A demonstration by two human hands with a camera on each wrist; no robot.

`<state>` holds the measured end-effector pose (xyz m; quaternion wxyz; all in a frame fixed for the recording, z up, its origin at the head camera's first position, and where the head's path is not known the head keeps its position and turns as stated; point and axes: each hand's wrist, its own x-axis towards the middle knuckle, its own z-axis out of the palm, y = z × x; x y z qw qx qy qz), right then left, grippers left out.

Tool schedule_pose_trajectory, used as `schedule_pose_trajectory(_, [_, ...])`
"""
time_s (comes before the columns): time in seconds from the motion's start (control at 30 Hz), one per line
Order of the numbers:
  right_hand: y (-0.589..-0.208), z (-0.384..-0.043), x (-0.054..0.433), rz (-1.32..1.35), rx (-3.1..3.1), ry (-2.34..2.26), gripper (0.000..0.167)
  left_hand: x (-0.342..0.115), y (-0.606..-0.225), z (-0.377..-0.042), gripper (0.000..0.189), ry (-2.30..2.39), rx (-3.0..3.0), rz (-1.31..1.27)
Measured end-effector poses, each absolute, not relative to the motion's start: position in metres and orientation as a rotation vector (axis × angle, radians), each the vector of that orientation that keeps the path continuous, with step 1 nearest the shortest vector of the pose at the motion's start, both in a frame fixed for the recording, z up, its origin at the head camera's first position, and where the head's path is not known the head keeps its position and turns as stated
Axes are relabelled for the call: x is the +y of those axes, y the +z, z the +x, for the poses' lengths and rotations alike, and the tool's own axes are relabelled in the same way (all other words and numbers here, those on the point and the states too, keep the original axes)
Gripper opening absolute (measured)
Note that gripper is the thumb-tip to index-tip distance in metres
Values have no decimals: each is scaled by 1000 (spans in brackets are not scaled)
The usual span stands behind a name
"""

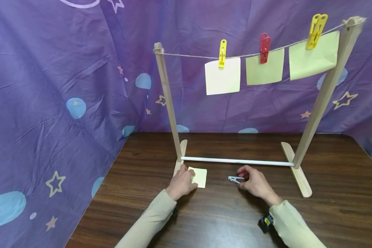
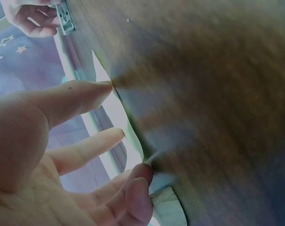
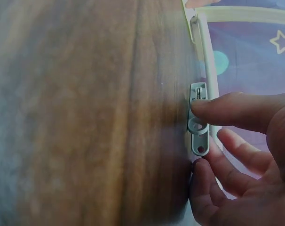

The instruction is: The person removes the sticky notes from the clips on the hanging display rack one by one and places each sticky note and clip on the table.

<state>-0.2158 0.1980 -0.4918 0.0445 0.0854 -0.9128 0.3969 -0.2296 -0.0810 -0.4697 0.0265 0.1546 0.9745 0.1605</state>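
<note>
A pale yellow-green sticky note (image 1: 199,177) lies on the brown table (image 1: 217,213), in front of the rack's left foot. My left hand (image 1: 182,182) is at its left edge, thumb and index fingertips touching the paper; the left wrist view shows the note (image 2: 115,110) nearly edge-on and slightly curved. A grey clothespin (image 1: 234,179) lies on its side farther right. Around its handle end is my right hand (image 1: 256,183), thumb and fingers spread apart. In the right wrist view the thumb overlaps the clothespin (image 3: 199,143), while the other fingers bend loosely beside it.
Behind both hands stands a wooden rack with a white crossbar (image 1: 235,161) and a string between two posts. Three paper notes hang from it: one under a yellow clothespin (image 1: 222,53), one under a red clothespin (image 1: 264,48), one under another yellow clothespin (image 1: 317,31).
</note>
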Motion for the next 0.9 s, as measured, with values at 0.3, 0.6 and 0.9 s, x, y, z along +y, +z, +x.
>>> schedule_pose_trajectory(0.3, [-490,-216,200,263,-2781,1215,43,-82,-470,-230,38,506,3026,501])
schedule_pose_trajectory(0.6, [-477,-217,211,242,-2722,1147,36,-86,-468,-231,38,559,3039,506])
schedule_pose_trajectory(0.9, [-407,-213,227,328,-2519,1105,28,-90,-434,-236,26,1000,2992,573])
